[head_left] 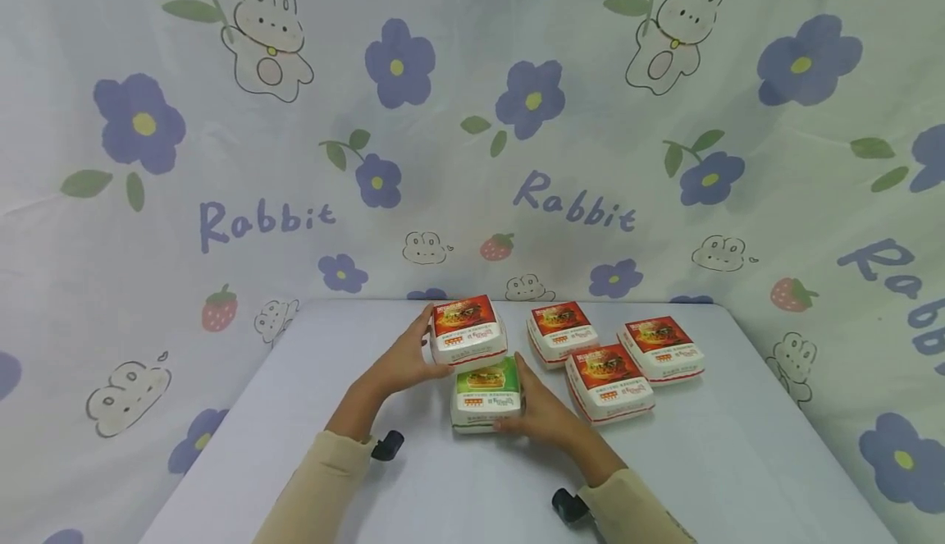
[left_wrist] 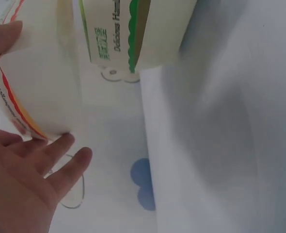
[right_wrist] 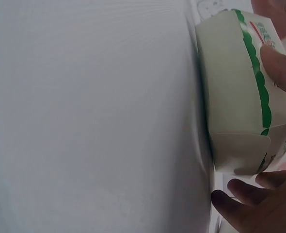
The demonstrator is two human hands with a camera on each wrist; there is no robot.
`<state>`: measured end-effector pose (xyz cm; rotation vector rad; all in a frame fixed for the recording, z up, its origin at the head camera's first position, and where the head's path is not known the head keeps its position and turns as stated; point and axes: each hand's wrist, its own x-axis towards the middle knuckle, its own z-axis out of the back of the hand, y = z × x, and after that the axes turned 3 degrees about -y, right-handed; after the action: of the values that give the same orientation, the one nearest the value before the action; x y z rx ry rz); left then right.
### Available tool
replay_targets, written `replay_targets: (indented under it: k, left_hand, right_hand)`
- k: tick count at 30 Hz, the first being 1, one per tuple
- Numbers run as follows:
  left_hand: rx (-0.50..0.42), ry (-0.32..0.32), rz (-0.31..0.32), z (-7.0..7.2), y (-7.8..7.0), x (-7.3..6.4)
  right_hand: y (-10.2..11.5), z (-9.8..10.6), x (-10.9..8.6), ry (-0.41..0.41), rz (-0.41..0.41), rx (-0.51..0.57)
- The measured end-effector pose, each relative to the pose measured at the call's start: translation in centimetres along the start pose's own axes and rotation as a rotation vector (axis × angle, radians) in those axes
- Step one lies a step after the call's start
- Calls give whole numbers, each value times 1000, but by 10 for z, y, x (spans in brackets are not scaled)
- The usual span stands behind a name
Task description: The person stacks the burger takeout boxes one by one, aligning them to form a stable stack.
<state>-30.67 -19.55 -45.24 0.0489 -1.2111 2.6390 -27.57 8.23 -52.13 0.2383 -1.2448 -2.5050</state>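
My left hand (head_left: 402, 362) grips a burger box with a red printed lid (head_left: 469, 332), holding it up behind and partly over a second box. In the left wrist view, the thumb lies on one side of this red-trimmed box (left_wrist: 41, 73) and the fingers on the other. That second burger box, with a green lid (head_left: 486, 403), is low at the table in front. Around its right side curls my right hand (head_left: 545, 409), thumb at the front. The right wrist view shows the green-trimmed box (right_wrist: 235, 82) between that thumb and the fingers, its base close to the white cloth.
Three more red-lidded burger boxes sit to the right: one at the back (head_left: 563, 332), one nearer (head_left: 609, 384), and one farther right (head_left: 661, 349). The white table (head_left: 354, 495) meets a rabbit-and-flower patterned curtain (head_left: 443, 158) behind. Dark wrist devices show at both sleeves.
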Motion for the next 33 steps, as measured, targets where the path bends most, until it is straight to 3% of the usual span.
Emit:
replay_targets:
  k: [9, 16, 25, 33]
  left_hand:
    - [-17, 3, 5, -7, -7, -7]
    - [12, 13, 0, -11, -10, -10]
    - [33, -1, -17, -7, -11, -16]
    - [39, 16, -25, -7, -11, -18]
  right_hand:
    - [2, 3, -1, -76, -6, 12]
    - [5, 2, -3, -61, 12, 33]
    - [14, -6, -2, -114, 35, -3]
    - [16, -7, -3, -147, 1, -27]
